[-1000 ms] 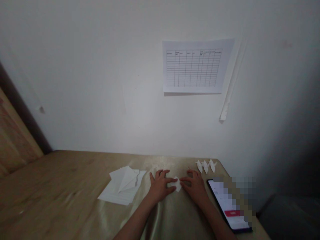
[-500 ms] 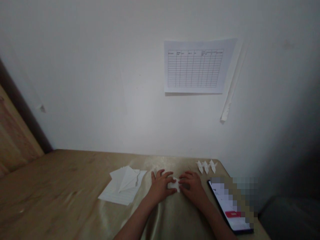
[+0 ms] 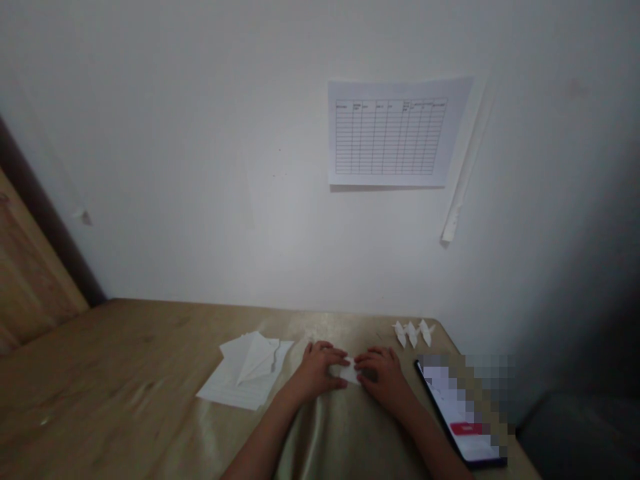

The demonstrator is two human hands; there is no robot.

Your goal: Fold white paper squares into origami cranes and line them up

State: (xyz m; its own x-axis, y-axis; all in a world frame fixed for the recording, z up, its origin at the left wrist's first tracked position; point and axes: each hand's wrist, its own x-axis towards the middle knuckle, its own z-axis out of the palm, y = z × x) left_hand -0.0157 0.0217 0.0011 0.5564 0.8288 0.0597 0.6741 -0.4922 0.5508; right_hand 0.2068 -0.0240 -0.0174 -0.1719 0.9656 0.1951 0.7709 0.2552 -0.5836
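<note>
A small piece of white folded paper (image 3: 351, 375) lies low over the table between my two hands. My left hand (image 3: 320, 373) has its fingers and thumb closed at the left edge of the paper. On the opposite edge, the curved fingers and thumb of my right hand (image 3: 384, 375) pinch it. Fingertips partly cover the paper, so its exact folds cannot be made out. Three small folded white paper figures (image 3: 412, 334) stand in a row beyond my right hand.
Loose white paper sheets (image 3: 235, 392), with a creased piece on top, lie left of my hands. A phone (image 3: 463, 448) with a lit screen rests at right near the table edge. The cloth-covered table (image 3: 150, 373) meets a wall bearing a printed table sheet (image 3: 390, 137).
My left hand has shifted slightly left and its spread fingers have drawn together. More of the paper shows between the hands. My right hand has barely moved.
</note>
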